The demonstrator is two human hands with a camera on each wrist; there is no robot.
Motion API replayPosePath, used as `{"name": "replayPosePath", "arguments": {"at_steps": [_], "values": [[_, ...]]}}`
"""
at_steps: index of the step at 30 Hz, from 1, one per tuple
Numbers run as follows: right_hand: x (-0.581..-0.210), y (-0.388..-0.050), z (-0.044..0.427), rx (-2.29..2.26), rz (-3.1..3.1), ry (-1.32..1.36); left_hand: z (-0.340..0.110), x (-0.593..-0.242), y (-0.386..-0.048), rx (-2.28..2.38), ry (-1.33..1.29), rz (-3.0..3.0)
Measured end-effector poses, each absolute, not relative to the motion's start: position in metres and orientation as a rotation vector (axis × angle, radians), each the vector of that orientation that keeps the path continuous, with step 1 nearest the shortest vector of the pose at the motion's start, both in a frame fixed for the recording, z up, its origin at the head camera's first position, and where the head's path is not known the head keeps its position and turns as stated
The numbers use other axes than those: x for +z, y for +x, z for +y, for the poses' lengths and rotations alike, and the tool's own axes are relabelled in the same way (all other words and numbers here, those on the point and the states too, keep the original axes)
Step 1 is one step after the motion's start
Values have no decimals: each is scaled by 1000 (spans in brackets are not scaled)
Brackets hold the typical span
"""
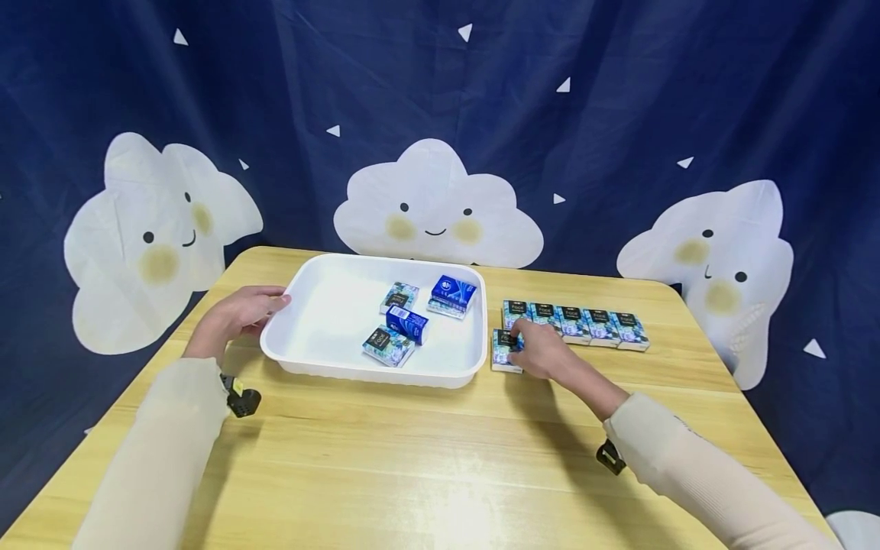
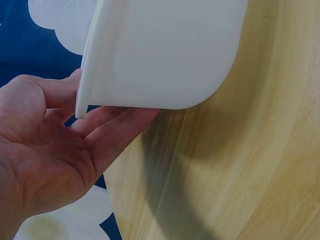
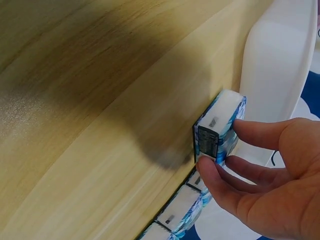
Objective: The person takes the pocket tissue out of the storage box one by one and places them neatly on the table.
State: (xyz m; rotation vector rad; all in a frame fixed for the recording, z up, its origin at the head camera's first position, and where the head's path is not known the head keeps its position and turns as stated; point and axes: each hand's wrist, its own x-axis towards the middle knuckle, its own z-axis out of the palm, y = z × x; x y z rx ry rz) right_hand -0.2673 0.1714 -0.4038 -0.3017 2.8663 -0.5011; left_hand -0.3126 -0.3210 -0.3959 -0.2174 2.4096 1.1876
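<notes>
Floral packet [image 1: 504, 356] sits pinched in the right hand [image 1: 543, 351], just beside the white tray [image 1: 330, 313] the left hand [image 1: 249, 308] grips.

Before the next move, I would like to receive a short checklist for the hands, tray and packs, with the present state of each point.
1. Left hand holds the tray: ok, thumb at rim, fingers beneath.
2. Right hand grips one pack: ok, pinched between thumb and fingers.
3. That pack is lifted off the table: cannot tell.
4. Tray has room: ok, its left part is bare.
5. Four packs inside lie neatly: not ok, scattered at angles.
6. Five packs outside form a row: ok.
</notes>
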Motion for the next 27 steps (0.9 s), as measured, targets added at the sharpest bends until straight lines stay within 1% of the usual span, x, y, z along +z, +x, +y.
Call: {"name": "replayPosePath", "arguments": {"at_steps": [11, 27], "values": [[-402, -270, 172, -527, 2846, -257, -321, -397, -314, 1195, -211, 2409], [-402, -271, 174, -521, 2853, -273, -322, -396, -311, 1211, -190, 2409]]}}
